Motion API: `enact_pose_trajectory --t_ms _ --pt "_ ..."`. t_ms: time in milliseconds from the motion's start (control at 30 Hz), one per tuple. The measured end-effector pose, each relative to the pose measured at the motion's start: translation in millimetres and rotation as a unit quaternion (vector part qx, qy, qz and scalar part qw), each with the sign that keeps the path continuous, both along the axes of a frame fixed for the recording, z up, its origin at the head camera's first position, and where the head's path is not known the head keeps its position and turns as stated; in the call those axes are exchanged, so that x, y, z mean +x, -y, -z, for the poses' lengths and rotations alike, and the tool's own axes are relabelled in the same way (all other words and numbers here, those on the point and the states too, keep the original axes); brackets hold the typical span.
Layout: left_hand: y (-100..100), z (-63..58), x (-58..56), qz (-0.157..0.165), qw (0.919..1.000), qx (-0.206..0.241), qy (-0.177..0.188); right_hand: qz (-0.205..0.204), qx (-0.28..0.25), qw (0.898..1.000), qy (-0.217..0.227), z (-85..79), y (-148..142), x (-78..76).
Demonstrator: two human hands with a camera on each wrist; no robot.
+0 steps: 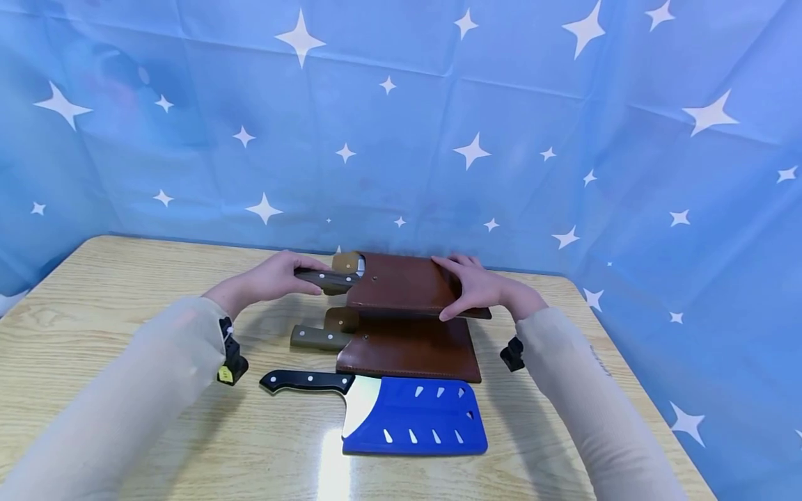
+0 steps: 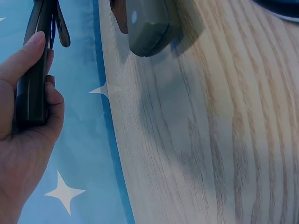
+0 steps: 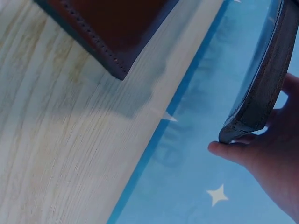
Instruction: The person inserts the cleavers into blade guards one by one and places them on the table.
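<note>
My left hand (image 1: 282, 277) grips the dark handle (image 1: 328, 279) of a cleaver in a brown leather sheath (image 1: 397, 282). At the sheath's other end, my right hand (image 1: 481, 284) holds it, thumb at the near edge. In both wrist views this cleaver is raised off the table; its blade is mostly hidden in the leather. Just in front lies a second cleaver with an olive handle (image 1: 318, 338), in a similar brown sheath (image 1: 410, 353), partly overlapped by the raised one. Nearest me is a cleaver with a black riveted handle (image 1: 307, 380) and a slotted blue blade cover (image 1: 426, 424).
All this is at a light wood-grain table (image 1: 125, 376). A blue curtain (image 1: 401, 174) with white stars hangs right behind the table's far edge. A small black camera is strapped at each wrist.
</note>
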State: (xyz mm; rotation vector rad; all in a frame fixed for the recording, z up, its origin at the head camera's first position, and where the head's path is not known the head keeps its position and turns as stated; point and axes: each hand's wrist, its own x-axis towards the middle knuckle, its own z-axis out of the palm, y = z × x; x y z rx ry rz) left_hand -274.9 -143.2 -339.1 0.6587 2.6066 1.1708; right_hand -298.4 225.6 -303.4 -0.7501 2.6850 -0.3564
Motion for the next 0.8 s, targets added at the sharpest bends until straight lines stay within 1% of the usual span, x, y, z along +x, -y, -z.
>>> enact_pose_trajectory --t_ms 200,333,467,633,800 --pt "-5 0.4 -4.6 0.014 0.9999 0.0 0.002 -0.005 -0.006 1.0 -0.003 4.1 9 -5.5" --pt "-8 0.6 -7.3 0.01 0.9999 -0.007 0.001 -0.006 -0.01 1.0 0.001 6.4 15 -10.6" --pt "-10 2.1 -10.7 -0.003 0.9999 -0.011 0.002 -0.007 -0.007 1.0 -0.005 9.5 16 -17.3" --pt "-12 6.3 -21.0 -0.009 0.9998 -0.011 -0.011 -0.002 0.0 1.0 -0.014 15.6 18 -26.5" --pt "-12 11.4 -30.6 -0.018 0.9993 -0.027 -0.017 0.008 0.006 1.0 -0.006 23.9 22 -35.6"
